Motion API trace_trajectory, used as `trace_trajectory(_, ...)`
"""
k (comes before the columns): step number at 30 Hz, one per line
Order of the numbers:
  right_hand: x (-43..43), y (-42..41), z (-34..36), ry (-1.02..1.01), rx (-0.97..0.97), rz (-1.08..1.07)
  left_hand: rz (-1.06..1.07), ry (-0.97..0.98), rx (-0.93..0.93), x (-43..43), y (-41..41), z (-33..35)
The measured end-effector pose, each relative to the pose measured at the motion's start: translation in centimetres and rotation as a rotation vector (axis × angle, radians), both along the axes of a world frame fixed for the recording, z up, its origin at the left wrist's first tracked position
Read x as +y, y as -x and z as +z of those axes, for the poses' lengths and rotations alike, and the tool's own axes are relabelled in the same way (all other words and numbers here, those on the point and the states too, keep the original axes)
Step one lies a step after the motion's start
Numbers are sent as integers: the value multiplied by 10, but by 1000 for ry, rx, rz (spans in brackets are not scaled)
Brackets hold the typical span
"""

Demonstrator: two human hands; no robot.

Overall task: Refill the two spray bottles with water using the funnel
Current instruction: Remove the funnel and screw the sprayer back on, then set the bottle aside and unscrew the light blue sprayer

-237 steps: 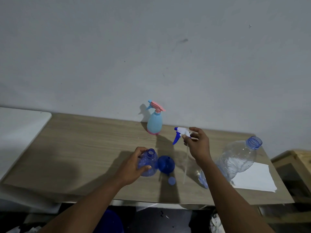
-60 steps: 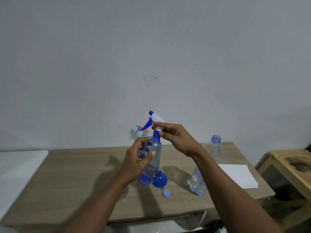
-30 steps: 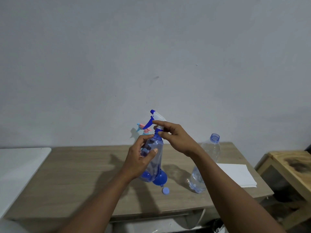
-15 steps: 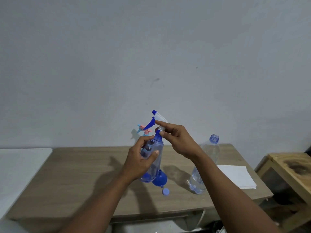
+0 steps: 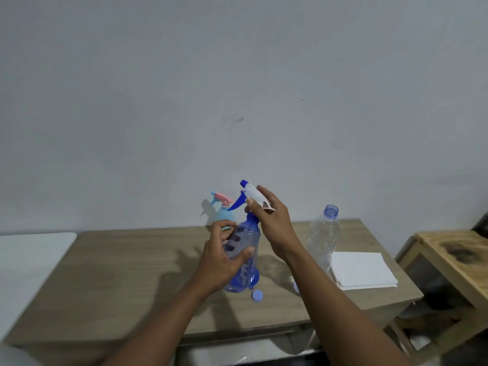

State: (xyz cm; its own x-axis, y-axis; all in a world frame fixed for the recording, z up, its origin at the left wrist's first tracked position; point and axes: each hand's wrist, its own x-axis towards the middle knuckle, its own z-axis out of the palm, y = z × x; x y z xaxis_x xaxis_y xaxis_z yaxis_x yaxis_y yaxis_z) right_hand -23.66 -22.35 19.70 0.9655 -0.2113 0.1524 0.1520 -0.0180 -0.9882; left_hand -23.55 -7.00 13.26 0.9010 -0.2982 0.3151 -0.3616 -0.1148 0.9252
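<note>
Our left hand (image 5: 220, 262) wraps the body of the blue spray bottle (image 5: 247, 240), thumb across the front, fingers curled behind. Bottle's tilted, seemingly lifted off the bench (image 5: 126, 273), ctr of frame. Our right hand (image 5: 273, 223) is closed over the trigger head (image 5: 249, 191), fingers round its white top. Water level inside: can't tell.

Step, as we judge it: screwing the head back on, so bottle no. 1 is prob. filled. Next move calls for a last firm twist w/ the left hand bracing, then setting it down. After that we take the light-blue spray bottle (image 5: 224, 213), standing at the back just upper left of the hands w/ its pink trigger (image 5: 223, 197) on: head off, funnel in, pour from the clear water bottle (image 5: 323, 239), open-necked, right of ctr.

The funnel (image 5: 255, 278) sits on the bench mostly hidden behind the held bottle's base. Loose blue cap (image 5: 257, 295) just below it, white pad (image 5: 361, 270) further right.

Vs approx 8 s ago: bottle stood open on the bench, right hand held the head apart; now head's on the neck. Vs half a sec ago: right hand has rolled over the head, wrist turned, a twist under way.
</note>
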Motion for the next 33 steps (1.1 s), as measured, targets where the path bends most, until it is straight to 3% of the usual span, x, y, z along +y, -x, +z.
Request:
trace_trajectory(11, 3, 11, -43, -110, 94, -46, 19, -58, 94, 16, 11, -69)
trace_trajectory(17, -10, 16, -89, 152, 256, 17, 265, -529, 249, 65, -10, -139)
trace_trajectory(23, -8, 15, -132, 338, 564, 168, 215, -1047, 551, 111, -27, -189)
trace_trajectory(27, 2, 8, -149, 377, 653, 209, 59, -1148, 581, 119, -30, -205)
trace_trajectory(33, 14, -9, -175, 464, 673, 192, 35, -1154, 607, 119, -32, -206)
